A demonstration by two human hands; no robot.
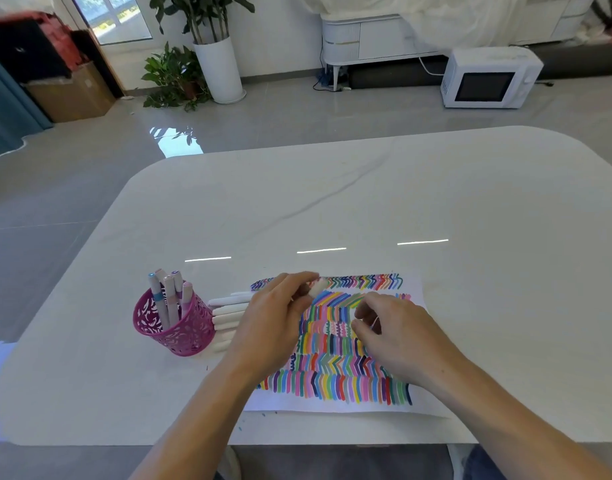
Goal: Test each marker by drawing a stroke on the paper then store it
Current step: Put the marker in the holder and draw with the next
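A sheet of paper point(335, 341) covered in rows of coloured strokes lies near the table's front edge. My left hand point(273, 320) is over its left part and pinches a white marker piece point(317, 287) at the fingertips. My right hand point(398, 330) hovers over the paper's right half with fingers curled round something small and white point(375, 322); whether it is a cap or a marker I cannot tell. A pink mesh pen holder point(174, 323) stands to the left with several markers point(167, 296) upright in it. Several white markers point(228, 311) lie between holder and paper.
The white table point(332, 202) stretches far behind the paper. Beyond it on the floor are potted plants point(193, 57), a white microwave point(488, 77), a white cabinet point(367, 39) and a cardboard box point(72, 91).
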